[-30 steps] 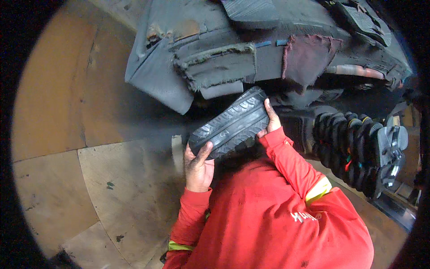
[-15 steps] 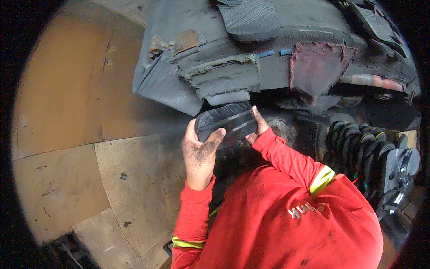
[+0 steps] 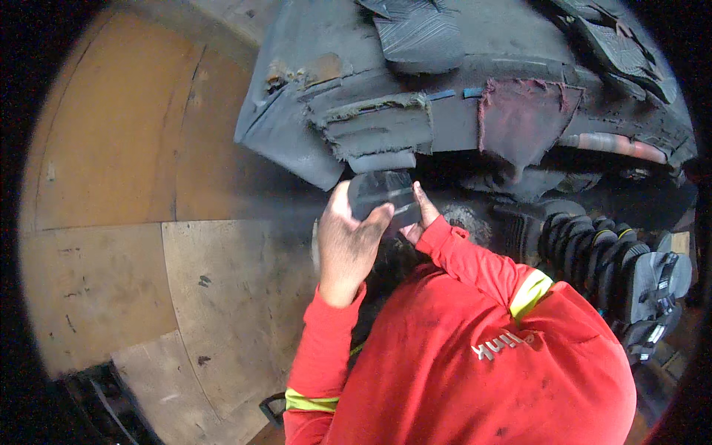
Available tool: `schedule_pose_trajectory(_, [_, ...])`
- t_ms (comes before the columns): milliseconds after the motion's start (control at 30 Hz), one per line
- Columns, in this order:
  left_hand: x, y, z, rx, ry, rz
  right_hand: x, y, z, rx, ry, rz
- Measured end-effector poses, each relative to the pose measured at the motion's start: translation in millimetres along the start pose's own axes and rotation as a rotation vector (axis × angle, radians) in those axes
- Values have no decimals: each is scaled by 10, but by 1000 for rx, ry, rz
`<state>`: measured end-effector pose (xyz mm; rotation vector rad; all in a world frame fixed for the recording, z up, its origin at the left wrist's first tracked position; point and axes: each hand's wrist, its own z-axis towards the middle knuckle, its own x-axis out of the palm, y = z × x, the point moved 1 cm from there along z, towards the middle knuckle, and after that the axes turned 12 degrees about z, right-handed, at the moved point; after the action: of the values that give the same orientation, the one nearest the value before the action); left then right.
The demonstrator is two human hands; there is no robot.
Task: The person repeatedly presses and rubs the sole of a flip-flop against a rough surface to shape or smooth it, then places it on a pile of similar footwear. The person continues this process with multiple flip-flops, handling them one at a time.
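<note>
Both my hands hold a black sandal (image 3: 383,194), blurred by motion, at the lower edge of a dusty grey machine housing (image 3: 452,119). My left hand (image 3: 350,241) grips its left end, thumb across the near face. At the other end, my right hand (image 3: 421,215) has its fingers pressed along the side, partly hidden by the sandal and the red cuff. Just above the sandal is a grey rounded edge (image 3: 382,162), under a frayed grey cloth patch (image 3: 382,127). Whether the two touch I cannot tell.
A row of black sandals (image 3: 593,248) stands at the right, with a grey strapped one (image 3: 653,285) in front. More dusty sandals (image 3: 419,37) lie on the housing. A reddish cloth (image 3: 523,122) hangs from it. Brown boards (image 3: 104,274) cover the floor at left.
The sandal has turned and shifted slightly right, and its near face looks more smeared. My left hand has moved right and up with it; my right hand has barely moved.
</note>
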<state>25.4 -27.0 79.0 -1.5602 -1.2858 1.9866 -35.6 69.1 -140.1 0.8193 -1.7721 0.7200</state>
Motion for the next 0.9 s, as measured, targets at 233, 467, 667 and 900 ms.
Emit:
schedule_pose_trajectory(233, [-19,6,-156,-53,-42,-198,23,36,3,9,-13,-23])
schedule_pose_trajectory(467, [-210,307,-491,-175,-87,-417,165,66,-162,48,-61,-63])
schedule_pose_trajectory(667, [-258,629,-843,-288,-158,-645,246,114,-259,25,-51,-105])
schedule_pose_trajectory(900, [-322,837,-1136,-348,-210,-735,291,79,-367,-3,11,-223])
